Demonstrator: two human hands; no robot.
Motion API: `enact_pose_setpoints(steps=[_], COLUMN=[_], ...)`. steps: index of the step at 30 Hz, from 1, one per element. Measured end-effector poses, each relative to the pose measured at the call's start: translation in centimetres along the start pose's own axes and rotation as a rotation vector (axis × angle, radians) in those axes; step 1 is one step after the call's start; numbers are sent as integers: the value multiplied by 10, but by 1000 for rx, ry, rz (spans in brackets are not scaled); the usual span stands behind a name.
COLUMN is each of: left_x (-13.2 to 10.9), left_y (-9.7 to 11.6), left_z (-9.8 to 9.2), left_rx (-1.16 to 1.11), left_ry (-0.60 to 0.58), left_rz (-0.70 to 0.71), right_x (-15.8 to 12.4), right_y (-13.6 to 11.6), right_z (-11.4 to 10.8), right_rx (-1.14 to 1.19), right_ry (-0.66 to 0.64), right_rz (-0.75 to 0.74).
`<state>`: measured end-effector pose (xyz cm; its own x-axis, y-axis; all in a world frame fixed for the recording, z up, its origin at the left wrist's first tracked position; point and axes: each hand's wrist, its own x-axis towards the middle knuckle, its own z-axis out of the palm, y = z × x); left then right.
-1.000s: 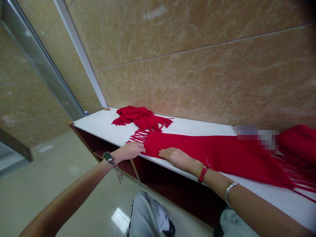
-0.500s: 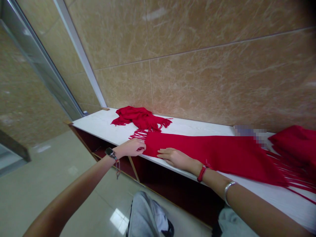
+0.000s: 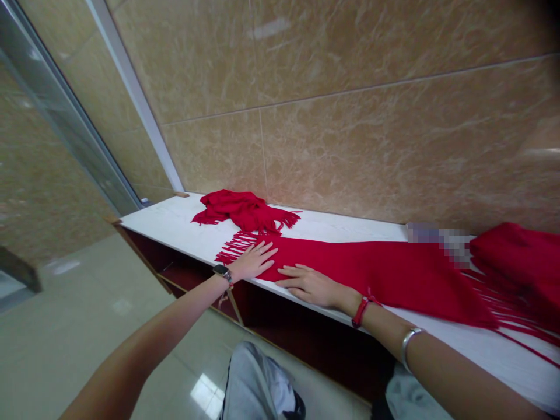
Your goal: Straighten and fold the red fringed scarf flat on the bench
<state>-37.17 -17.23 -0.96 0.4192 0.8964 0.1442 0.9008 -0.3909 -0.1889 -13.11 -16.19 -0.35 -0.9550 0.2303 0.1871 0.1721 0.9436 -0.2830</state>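
Note:
A red fringed scarf (image 3: 376, 271) lies spread lengthwise along a white cabinet top. My left hand (image 3: 252, 261) rests flat on its left end beside the fringe, fingers spread. Just to the right, my right hand (image 3: 311, 284) lies palm down on the scarf's near edge, with its fingers stretched out. Behind the left end sits a crumpled red scarf (image 3: 238, 209) with its fringe loose. More folded red cloth (image 3: 520, 256) is piled at the right, next to the spread scarf's other fringe.
The white cabinet top (image 3: 161, 224) runs along a tan tiled wall (image 3: 350, 157). Beneath it are open dark-red shelves (image 3: 297, 332). A blurred-out patch (image 3: 431, 236) lies near the wall. My knee (image 3: 251, 379) shows below, over the shiny floor (image 3: 144, 315).
My left hand has let go of the scarf's left edge, opened out and come down flat on it. The left fringe lies straighter. My right hand stays almost in place.

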Motion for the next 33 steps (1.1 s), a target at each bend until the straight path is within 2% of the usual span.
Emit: enact_pose_setpoints(steps=[4,7,9,12,14,18,25,28,31,33], left_x=[5,10,12,12,12,12,13,11,8,6], left_y=[10,16,15,10,7,7,21,21,19,18], left_z=[-13,-20,-22,-20,-18,-17,-19,-19,-18,-18], left_rx=[156,219,226,196,168,137,197,199,185,167], left_ry=[36,-7,-40,-38,-26,-57,-149,-148,-126,-120], left_rz=[49,121,172,243,271,278,110,88,83,74], right_x=[-2,-7,-14,-25,-28,-29,-26,-19,-11,-9], right_y=[13,31,42,50,50,46,38,22,7,2], right_z=[-3,-5,-3,1,3,4,-3,-8,-7,-5], right_rx=[65,-31,-147,-255,-280,-292,-271,-200,-86,-43], right_ry=[131,246,221,92,56,68,55,49,-28,-88], right_rz=[86,334,494,565,562,575,579,428,225,166])
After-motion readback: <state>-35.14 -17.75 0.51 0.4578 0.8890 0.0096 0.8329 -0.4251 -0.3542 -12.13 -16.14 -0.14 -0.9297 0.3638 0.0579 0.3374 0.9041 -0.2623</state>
